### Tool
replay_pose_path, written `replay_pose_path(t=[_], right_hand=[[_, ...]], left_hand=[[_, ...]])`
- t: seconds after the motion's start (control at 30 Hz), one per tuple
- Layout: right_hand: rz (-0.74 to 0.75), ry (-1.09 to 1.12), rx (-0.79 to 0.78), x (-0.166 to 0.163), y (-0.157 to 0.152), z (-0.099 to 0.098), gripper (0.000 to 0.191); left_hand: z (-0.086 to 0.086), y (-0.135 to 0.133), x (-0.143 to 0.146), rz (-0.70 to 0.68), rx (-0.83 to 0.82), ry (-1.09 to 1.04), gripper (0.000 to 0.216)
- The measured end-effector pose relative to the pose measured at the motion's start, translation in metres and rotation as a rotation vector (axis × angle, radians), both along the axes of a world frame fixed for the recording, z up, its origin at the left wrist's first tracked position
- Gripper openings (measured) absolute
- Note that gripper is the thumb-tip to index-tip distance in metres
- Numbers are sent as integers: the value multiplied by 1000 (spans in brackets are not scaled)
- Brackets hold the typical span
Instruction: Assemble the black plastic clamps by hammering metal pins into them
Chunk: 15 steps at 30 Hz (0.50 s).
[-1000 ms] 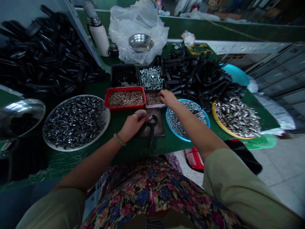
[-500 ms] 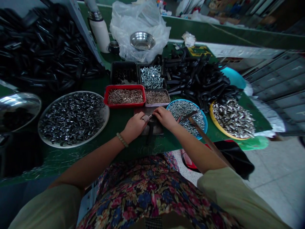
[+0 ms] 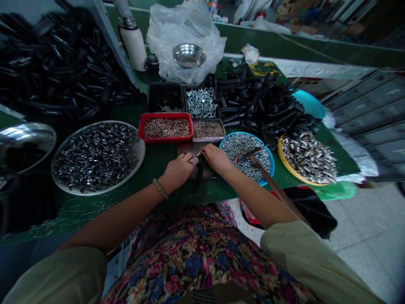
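My left hand (image 3: 179, 169), with a ring and a beaded bracelet, is closed in a pinch over the work spot. From the other side my right hand (image 3: 217, 158) meets it, fingertips pinched together. Between the fingertips shows a small shiny metal part (image 3: 198, 154), too small to name exactly. A black curved piece (image 3: 198, 176) hangs or lies just below the fingers; whether it is joined to the metal part is hidden. Beneath is a flat metal plate (image 3: 209, 172). Right behind the hands stand a red tray of small pins or rivets (image 3: 166, 128) and a smaller tray of tiny fasteners (image 3: 208, 128).
A hammer (image 3: 264, 171) rests across a blue bowl of nuts (image 3: 243, 145). Right of it sits a yellow bowl of metal sleeves (image 3: 308, 158). A plate of metal rings (image 3: 98, 156) lies left. Screws (image 3: 201, 102) and piled black handles (image 3: 262, 103) are behind.
My left hand has shifted slightly left and down, and its wrist has turned a little. My right fingertips have moved slightly left. The small metal part stays between the hands.
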State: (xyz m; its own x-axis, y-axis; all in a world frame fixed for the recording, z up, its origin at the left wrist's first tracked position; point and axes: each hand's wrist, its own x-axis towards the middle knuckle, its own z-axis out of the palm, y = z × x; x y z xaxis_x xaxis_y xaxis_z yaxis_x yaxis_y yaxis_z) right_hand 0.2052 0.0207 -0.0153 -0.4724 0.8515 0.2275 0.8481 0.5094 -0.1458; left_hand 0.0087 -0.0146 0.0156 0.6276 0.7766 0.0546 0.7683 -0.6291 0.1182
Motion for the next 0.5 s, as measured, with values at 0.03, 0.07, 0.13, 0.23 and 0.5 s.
replay_pose_path(t=[0.03, 0.07, 0.13, 0.23, 0.5], right_hand=[[14, -22, 7, 1, -1, -1, 20], [28, -36, 7, 2, -2, -3, 20], [53, -28, -11, 4, -3, -5, 19], [77, 68, -60, 7, -1, -5, 19], [-60, 463, -220, 7, 9, 0, 12]], left_hand=[[0, -2, -1, -3, -6, -17, 21], [1, -4, -2, -4, -11, -33, 22], [0, -8, -2, 2, -21, -57, 24], [-2, -11, 0, 16, -35, -84, 22], [-3, -16, 3, 51, -70, -168, 23]])
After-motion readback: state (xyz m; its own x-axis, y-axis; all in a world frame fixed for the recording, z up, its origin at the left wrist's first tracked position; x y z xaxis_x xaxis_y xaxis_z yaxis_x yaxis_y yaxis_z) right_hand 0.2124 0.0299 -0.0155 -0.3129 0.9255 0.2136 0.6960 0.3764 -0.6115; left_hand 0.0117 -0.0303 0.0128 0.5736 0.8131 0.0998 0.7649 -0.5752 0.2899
